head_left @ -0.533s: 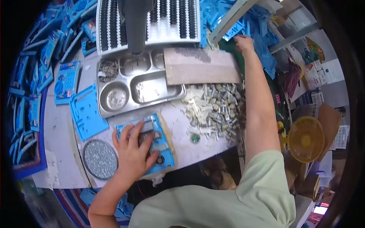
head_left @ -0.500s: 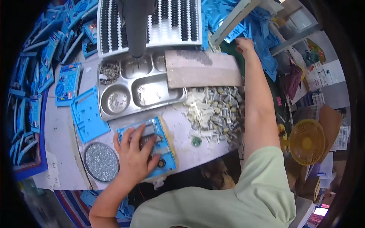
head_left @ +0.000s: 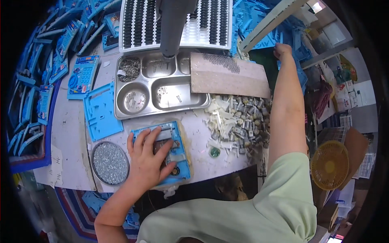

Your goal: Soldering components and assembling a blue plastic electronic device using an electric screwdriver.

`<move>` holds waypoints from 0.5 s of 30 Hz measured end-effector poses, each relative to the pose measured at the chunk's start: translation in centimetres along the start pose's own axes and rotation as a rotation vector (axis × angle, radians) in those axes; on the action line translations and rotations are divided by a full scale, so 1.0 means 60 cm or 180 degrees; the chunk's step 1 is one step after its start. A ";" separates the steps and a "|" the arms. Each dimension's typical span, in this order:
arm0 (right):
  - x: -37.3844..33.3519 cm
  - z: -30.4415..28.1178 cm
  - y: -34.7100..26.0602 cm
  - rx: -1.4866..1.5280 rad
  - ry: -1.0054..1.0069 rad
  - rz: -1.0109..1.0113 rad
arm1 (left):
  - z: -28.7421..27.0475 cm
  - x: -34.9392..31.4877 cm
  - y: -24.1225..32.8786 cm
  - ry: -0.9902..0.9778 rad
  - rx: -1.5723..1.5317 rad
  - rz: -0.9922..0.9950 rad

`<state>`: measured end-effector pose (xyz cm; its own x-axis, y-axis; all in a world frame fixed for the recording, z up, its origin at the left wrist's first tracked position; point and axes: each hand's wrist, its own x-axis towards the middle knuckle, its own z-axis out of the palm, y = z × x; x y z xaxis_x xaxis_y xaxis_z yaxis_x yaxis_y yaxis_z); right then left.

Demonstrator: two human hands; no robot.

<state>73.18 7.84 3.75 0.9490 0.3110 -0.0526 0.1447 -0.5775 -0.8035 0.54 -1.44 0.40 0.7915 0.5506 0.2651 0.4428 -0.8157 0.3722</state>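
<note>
Little changed since the earlier frame: left hand (head_left: 146,162) still flat on blue plastic housing (head_left: 168,152), right arm still stretched far forward. Left fingers (head_left: 150,137) spread and released, pressing on the housing at the worktop's (head_left: 77,133) near edge, grasping nothing. Right hand (head_left: 282,50) among blue parts (head_left: 302,71) at far right; fingers hidden, state impossible to tell. Round metal dish (head_left: 110,163) just left of the housing. Steel compartment tray (head_left: 156,91) beyond it. Heap of small grey and white parts (head_left: 239,123) to the right.
</note>
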 end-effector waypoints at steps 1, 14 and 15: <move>-0.015 0.027 -0.001 0.0009 -0.0220 0.0041 | -0.001 -0.006 0.001 0.0006 0.0069 -0.0051; 0.019 0.149 0.097 0.0216 -0.0584 0.0411 | 0.001 -0.017 -0.003 -0.0050 -0.0080 -0.0154; 0.017 0.139 0.100 0.0082 -0.0504 0.0296 | -0.002 -0.016 -0.002 -0.0091 -0.0077 -0.0181</move>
<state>72.69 11.01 -6.07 0.9017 0.3732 -0.2183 0.0494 -0.5904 -0.8056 -0.36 -1.85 0.22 0.7773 0.5904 0.2175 0.4774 -0.7786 0.4073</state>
